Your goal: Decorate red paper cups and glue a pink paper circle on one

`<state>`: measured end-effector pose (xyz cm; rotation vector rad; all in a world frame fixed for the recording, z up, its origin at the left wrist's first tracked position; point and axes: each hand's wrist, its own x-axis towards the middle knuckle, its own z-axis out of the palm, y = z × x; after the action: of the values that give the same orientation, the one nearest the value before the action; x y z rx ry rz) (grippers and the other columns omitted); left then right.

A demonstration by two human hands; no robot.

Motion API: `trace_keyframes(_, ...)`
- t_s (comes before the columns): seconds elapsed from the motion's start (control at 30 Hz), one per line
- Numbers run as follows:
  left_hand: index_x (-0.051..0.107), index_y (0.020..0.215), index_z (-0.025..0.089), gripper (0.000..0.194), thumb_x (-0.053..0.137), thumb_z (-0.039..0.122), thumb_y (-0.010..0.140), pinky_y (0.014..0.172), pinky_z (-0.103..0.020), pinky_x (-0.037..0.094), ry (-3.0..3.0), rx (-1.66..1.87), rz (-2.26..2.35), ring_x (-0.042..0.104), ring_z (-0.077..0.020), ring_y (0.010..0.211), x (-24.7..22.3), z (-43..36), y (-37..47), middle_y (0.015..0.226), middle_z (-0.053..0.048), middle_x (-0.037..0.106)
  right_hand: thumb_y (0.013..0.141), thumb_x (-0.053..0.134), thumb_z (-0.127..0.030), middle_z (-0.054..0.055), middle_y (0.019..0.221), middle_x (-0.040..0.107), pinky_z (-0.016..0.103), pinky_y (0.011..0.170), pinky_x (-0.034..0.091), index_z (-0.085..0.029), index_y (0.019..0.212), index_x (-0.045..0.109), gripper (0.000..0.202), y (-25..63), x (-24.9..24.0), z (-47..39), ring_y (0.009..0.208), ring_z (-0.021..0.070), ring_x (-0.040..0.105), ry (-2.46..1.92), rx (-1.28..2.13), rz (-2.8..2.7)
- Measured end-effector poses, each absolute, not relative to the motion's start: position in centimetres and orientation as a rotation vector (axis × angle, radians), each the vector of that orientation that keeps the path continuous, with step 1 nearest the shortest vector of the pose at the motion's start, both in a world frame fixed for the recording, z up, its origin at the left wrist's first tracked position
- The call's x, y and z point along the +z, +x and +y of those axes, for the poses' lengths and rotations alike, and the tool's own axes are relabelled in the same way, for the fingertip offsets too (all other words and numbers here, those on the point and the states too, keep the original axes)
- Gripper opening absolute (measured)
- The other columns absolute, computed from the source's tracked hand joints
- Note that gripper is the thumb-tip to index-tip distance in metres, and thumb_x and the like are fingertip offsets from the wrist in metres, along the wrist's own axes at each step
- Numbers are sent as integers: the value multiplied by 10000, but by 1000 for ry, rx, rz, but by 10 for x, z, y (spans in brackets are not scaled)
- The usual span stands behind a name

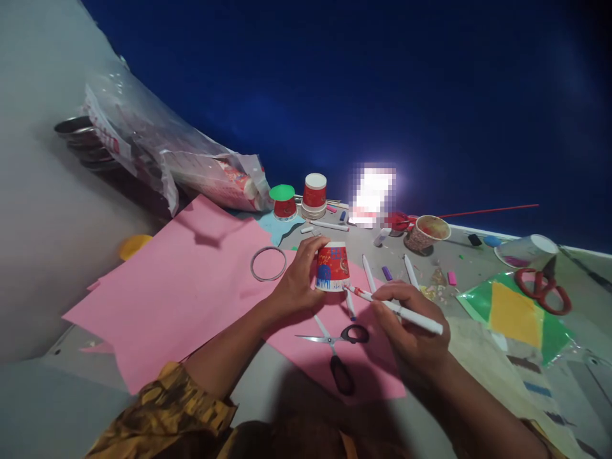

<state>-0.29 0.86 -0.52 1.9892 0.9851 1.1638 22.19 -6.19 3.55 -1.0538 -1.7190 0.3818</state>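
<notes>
My left hand [302, 274] is closed round a red paper cup [333, 264] that has blue drawing on it and a white band at its lower edge. In my right hand [417, 325] is a white marker [406, 312] with a red tip end, and the tip meets or nearly meets the cup's white band. Black-handled scissors [331, 340] lie with their blades apart on pink paper [382, 376] below the cup. To the left of my left hand rests a silvery ring [268, 263]. Another marker [350, 305] lies just behind the tip.
Large pink sheets [191, 280] spread to the left. At the back stand more paper cups [314, 194], one topped with a green disc [282, 192]. Red-handled scissors [542, 291] lie on a green and yellow packet [516, 312] at right. A patterned cup [427, 234] stands behind.
</notes>
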Motion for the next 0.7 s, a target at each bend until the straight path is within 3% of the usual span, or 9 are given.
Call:
trace_keyframes(0.33, 433, 1496, 283, 825, 865, 311, 794, 1148, -557, 497, 2098, 1219, 957, 496, -360, 1412, -15, 12, -1, 1467, -159, 497, 1009, 608, -239, 10, 726, 772, 297, 611, 607, -256, 913, 676, 119, 215, 40, -60, 658, 187, 757, -996, 131, -1959)
trace_keyframes(0.7, 381, 1531, 290, 855, 860, 401, 831, 1126, -566, 522, 2233, 1263, 877, 489, -376, 1441, -17, 12, 1, 1440, -175, 511, 983, 614, -165, 11, 720, 754, 286, 595, 570, -233, 952, 661, 88, 214, 35, -57, 623, 178, 723, -900, 120, -1980)
